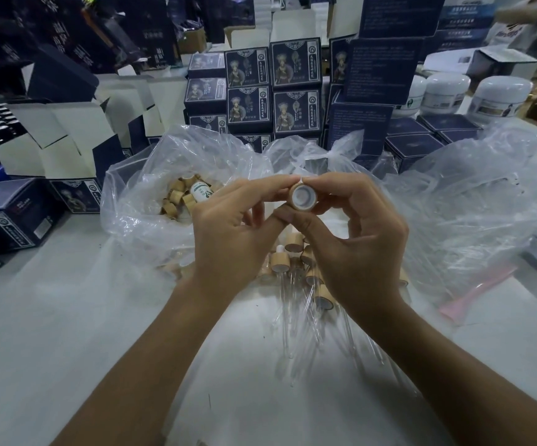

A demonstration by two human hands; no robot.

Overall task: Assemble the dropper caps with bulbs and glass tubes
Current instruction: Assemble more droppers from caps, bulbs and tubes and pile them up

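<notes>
A bamboo-coloured dropper cap (302,196) with a pale inside faces me at the middle of the view. My right hand (350,243) pinches it between thumb and fingers. My left hand (238,233) meets it from the left, forefinger tip and thumb touching the cap's rim; a white bit shows at the fingertips. Below the hands lie several assembled droppers (296,268) with bamboo caps and clear glass tubes (288,323) on the white table. An open plastic bag (138,201) at the left holds several loose bamboo caps (177,197) and a small white bottle (200,191).
Crumpled clear plastic bags (460,207) spread to the right, with a pink spatula (476,292) beneath. Stacks of dark blue printed boxes (273,91) and open cartons (77,136) line the back. White jars (498,94) stand at the back right. Bare white table (51,317) lies in front.
</notes>
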